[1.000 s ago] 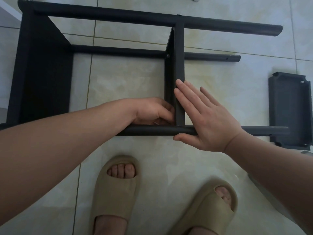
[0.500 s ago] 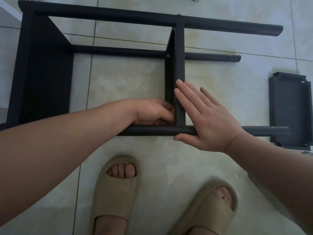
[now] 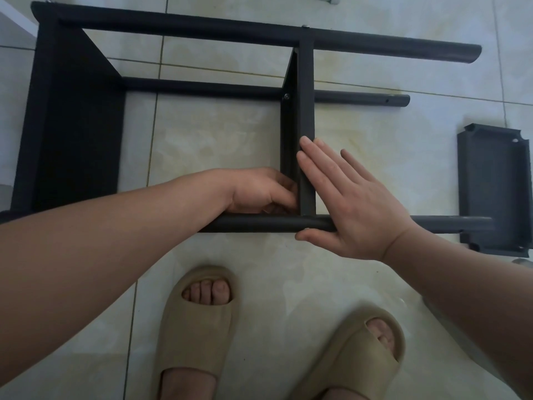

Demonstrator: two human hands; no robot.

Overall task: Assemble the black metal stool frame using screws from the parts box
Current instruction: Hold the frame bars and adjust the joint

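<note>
- Stool frame [image 3: 72, 111], black metal, is lying on its side on the tiled floor [image 3: 216, 140], spreading from 9 o'clock through the centre of the view toward 1 o'clock.
- Three round tubes are running left to right: a far tube [image 3: 375, 44], a middle tube [image 3: 202, 86] and a near tube [image 3: 253, 223].
- Cross panel [image 3: 306, 105] is spanning from the far tube to the near tube, just right of centre. A screw head [image 3: 287, 96] is showing on its left face where the middle tube meets it.
- Right hand [image 3: 346, 203] is pressing flat against the cross panel's 3 o'clock side, fingers straight. The thumb is lying along the front of the near tube, and the hand is gripping nothing.
- Left hand [image 3: 259, 192] is reaching into the corner at the panel's 9 o'clock side, fingers curled just above the near tube. The fingertips are hidden, so whether they are pinching anything cannot be told.
- Loose dark panel [image 3: 490, 183] is lying at 3 o'clock, by the near tube's end.
- Left sandal [image 3: 196, 336] and right sandal [image 3: 354, 359], both tan, are standing at 6 o'clock.
</note>
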